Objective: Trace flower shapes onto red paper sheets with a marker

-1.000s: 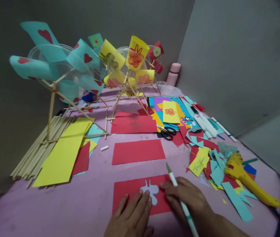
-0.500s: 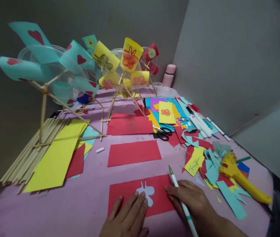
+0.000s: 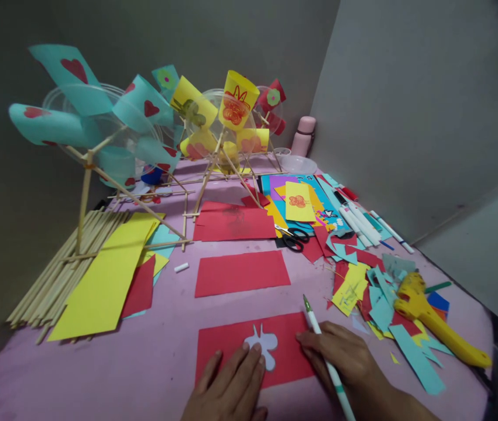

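My left hand [image 3: 231,383] lies with its fingers stretched over a white butterfly cutout [image 3: 268,345], pressing it on a red paper rectangle [image 3: 211,345]. The cutout's antennae and right wings show; its left part is under my fingers. At the right end of that paper, my right hand [image 3: 347,356] grips a white felt-tip pen [image 3: 331,374] with a green tip. The tip points up and away, off the paper. Another red paper strip [image 3: 242,273] lies just beyond, and a small white pen cap [image 3: 181,268] rests to its left.
Bamboo sticks [image 3: 55,275] and yellow paper [image 3: 103,280] lie left. Paper wheels on stick stands [image 3: 86,204] rise behind. Black-handled scissors [image 3: 295,238], paper scraps [image 3: 380,307], a yellow glue gun [image 3: 439,327] and markers [image 3: 358,225] occupy the right. A pink bottle [image 3: 304,135] stands at the back.
The whole view has shifted slightly, so everything appears a little further right. Both hands keep their places on the red paper, and the pen stays in my right hand.
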Demonstrator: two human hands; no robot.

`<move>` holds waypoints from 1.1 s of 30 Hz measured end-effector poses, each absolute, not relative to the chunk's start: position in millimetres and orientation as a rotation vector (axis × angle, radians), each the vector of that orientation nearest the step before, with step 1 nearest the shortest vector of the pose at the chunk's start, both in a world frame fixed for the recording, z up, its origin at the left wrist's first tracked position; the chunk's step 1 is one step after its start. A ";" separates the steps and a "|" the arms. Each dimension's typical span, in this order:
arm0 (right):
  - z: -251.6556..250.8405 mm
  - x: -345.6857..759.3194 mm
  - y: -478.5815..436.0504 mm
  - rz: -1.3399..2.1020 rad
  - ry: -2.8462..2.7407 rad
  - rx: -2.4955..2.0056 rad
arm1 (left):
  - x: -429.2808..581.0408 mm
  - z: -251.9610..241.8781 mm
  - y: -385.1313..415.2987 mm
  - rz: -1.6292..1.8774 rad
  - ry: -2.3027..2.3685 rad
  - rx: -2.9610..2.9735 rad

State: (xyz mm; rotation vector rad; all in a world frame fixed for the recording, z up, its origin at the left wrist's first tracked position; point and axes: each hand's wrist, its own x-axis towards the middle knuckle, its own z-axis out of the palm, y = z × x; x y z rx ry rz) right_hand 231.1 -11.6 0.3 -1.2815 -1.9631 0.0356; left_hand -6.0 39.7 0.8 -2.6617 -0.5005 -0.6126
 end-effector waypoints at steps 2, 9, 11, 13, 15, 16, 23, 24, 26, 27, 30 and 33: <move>2.1 229.3 -10.8 -0.005 -1.963 -1.262 | -6.0 1.6 39.6 -0.616 -0.503 -2.656; 7.7 210.5 -1.3 -0.045 -2.194 -1.065 | -7.7 -1.6 38.6 -0.585 -0.531 -2.678; 5.7 206.3 1.6 -0.039 -2.251 -1.051 | -8.9 -3.5 39.1 -0.564 -0.525 -2.690; 2.7 204.7 3.0 -0.058 -2.247 -1.048 | -9.8 -4.8 40.1 -0.548 -0.508 -2.685; -0.2 204.9 2.9 -0.086 -2.224 -1.054 | -10.4 -4.6 41.3 -0.564 -0.492 -2.672; -1.3 205.3 2.5 -0.093 -2.216 -1.055 | -10.7 -3.9 41.9 -0.585 -0.489 -2.670; -3.5 206.7 1.2 -0.083 -2.227 -1.055 | -17.5 5.1 45.3 -0.645 -0.534 -2.719; -1.8 206.6 1.5 -0.084 -2.231 -1.050 | -19.5 5.5 45.8 -0.640 -0.533 -2.737; 2.9 206.5 1.9 -0.083 -2.234 -1.045 | -24.0 4.6 47.4 -0.629 -0.534 -2.783; 5.2 206.6 1.9 -0.087 -2.236 -1.046 | -26.5 3.4 48.5 -0.622 -0.538 -2.808; 8.0 207.6 1.4 -0.070 -2.265 -1.047 | -32.4 -1.6 52.2 -0.630 -0.528 -2.862; 1.9 209.2 -0.6 -0.018 -2.267 -1.051 | -33.3 -3.5 54.0 -0.711 -0.512 -2.873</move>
